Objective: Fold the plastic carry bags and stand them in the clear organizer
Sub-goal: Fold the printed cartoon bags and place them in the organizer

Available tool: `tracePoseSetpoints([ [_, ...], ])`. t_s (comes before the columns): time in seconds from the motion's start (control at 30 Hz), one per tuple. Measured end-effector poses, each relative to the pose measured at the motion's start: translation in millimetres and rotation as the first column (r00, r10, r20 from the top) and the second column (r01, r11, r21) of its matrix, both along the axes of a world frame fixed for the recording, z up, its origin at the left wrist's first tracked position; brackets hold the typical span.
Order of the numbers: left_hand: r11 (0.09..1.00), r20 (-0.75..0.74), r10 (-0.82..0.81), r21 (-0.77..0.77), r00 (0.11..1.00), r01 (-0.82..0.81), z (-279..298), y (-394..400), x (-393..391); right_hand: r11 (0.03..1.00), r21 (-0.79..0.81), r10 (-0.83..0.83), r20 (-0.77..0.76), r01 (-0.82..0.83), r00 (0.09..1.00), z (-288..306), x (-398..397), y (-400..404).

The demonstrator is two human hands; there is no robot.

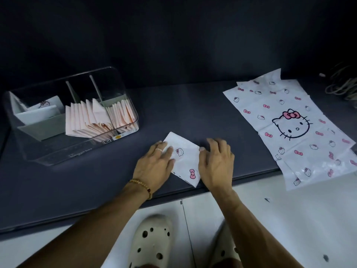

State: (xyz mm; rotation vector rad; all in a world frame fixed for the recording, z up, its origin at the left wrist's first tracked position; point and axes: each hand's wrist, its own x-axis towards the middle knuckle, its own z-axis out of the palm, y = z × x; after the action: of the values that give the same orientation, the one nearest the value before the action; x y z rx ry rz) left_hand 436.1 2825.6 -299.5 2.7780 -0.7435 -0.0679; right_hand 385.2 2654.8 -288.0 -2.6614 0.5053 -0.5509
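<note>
Hands meet at the centre of the frame over a folded bag [185, 157], a small white packet printed with a cat face and a pink bow, lying on the dark table [193, 113] close to its near edge. The left hand [154, 167] lies flat on the packet's left side, fingers spread and pressing down, a ring on one finger and a bead bracelet [142, 187] at the wrist. The right hand [217, 165] rests on the packet's right edge, palm down with fingers loosely curled; whether its fingertips pinch the plastic or only press on it cannot be told. Neither hand lifts the packet off the surface.

At the upper left of the frame stands the clear organizer [123, 93], divided into three compartments. Its left compartment holds a few white folded bags [38, 111], leaning rather than upright. The middle and right compartments are packed with pale pink folded bags [87, 117] standing on edge, some tilted.

At the right of the frame a stack of unfolded bags [289, 128] lies flat, white with a large cat face and small pink bows, its lower corner hanging past the table edge. A coil of cord [345, 84] sits at the far right edge. Below the table, at the bottom of the frame, cream perforated clogs [152, 240] stand on a white tiled floor [289, 219].
</note>
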Motion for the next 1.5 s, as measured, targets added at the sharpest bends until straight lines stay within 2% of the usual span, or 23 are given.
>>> tracePoseSetpoints([
  [0.07, 0.996, 0.041, 0.06, -0.07, 0.997, -0.057, -1.3, 4.5, -8.1, 0.998, -0.004, 0.063, -0.047, -0.063, 0.997, -7.3, -20.9, 5.5],
  [0.17, 0.99, 0.035, 0.085, -0.116, 0.996, -0.08, -4.6, 11.6, -16.7, 0.978, -0.022, 0.196, -0.262, -0.209, 0.945, -22.1, -43.4, 9.6],
  [0.27, 0.992, 0.037, 0.095, -0.091, 0.995, -0.092, -1.7, 21.8, -19.5, 0.961, -0.084, 0.215, -0.376, -0.264, 0.901, -30.0, -42.2, 6.9],
  [0.33, 0.997, 0.135, 0.055, -0.053, 0.989, -0.048, 2.7, 22.4, -17.2, 0.957, -0.107, 0.205, -0.406, -0.269, 0.891, -31.0, -39.9, 6.1],
  [0.4, 0.995, 0.221, -0.097, 0.015, 0.97, 0.096, 9.2, 7.9, -13.1, 0.957, -0.116, 0.194, -0.421, -0.265, 0.886, -31.3, -39.7, 6.5],
  [0.43, 0.978, 0.219, -0.208, 0.049, 0.953, 0.202, 10.5, -4.1, -11.1, 0.957, -0.121, 0.192, -0.423, -0.265, 0.886, -31.5, -39.5, 6.7],
  [0.5, 0.921, 0.111, -0.389, 0.045, 0.915, 0.386, 5.0, -29.5, -8.6, 0.952, -0.127, 0.198, -0.436, -0.278, 0.878, -31.3, -39.5, 5.6],
  [0.53, 0.91, 0.043, -0.415, 0.029, 0.909, 0.414, 0.4, -37.9, -6.9, 0.949, -0.126, 0.206, -0.445, -0.289, 0.872, -31.0, -39.5, 4.7],
  [0.67, 0.922, 0.017, -0.386, 0.044, 0.922, 0.385, -16.4, -37.5, 0.2, 0.947, -0.099, 0.232, -0.448, -0.307, 0.863, -28.7, -41.0, 0.7],
  [0.8, 0.922, 0.064, -0.386, 0.053, 0.92, 0.384, -15.8, -30.7, 4.9, 0.947, -0.091, 0.239, -0.445, -0.309, 0.863, -25.7, -41.4, 0.5],
  [0.97, 0.957, 0.051, -0.266, 0.134, 0.962, 0.258, -18.0, -25.4, 5.0, 0.941, -0.069, 0.264, -0.463, -0.331, 0.846, -25.6, -41.6, -1.7],
  [1.07, 0.958, 0.062, -0.173, 0.244, 0.983, 0.153, -14.9, -25.5, 5.5, 0.938, -0.055, 0.278, -0.474, -0.343, 0.835, -24.1, -41.4, -3.7],
  [1.2, 0.971, -0.031, -0.031, 0.235, 0.999, 0.038, -17.4, -17.9, 9.9, 0.93, -0.03, 0.309, -0.48, -0.367, 0.821, -17.8, -42.7, -4.4],
  [1.3, 0.97, -0.049, -0.093, 0.219, 0.994, 0.102, -18.3, -9.2, 14.5, 0.911, -0.015, 0.356, -0.475, -0.412, 0.805, -8.1, -41.7, -7.4],
  [1.4, 0.935, -0.077, -0.242, 0.247, 0.967, 0.253, -14.5, 6.3, 23.9, 0.844, -0.043, 0.476, -0.398, -0.534, 0.785, 3.7, -42.5, -7.4],
  [1.43, 0.912, -0.099, -0.302, 0.26, 0.948, 0.318, -12.0, 12.1, 27.6, 0.805, -0.056, 0.529, -0.383, -0.591, 0.757, 5.7, -42.9, -5.3],
  [1.5, 0.856, -0.157, -0.403, 0.283, 0.901, 0.432, -5.1, 24.1, 33.2, 0.709, -0.065, 0.608, -0.447, -0.702, 0.656, 5.7, -42.3, 1.6],
])
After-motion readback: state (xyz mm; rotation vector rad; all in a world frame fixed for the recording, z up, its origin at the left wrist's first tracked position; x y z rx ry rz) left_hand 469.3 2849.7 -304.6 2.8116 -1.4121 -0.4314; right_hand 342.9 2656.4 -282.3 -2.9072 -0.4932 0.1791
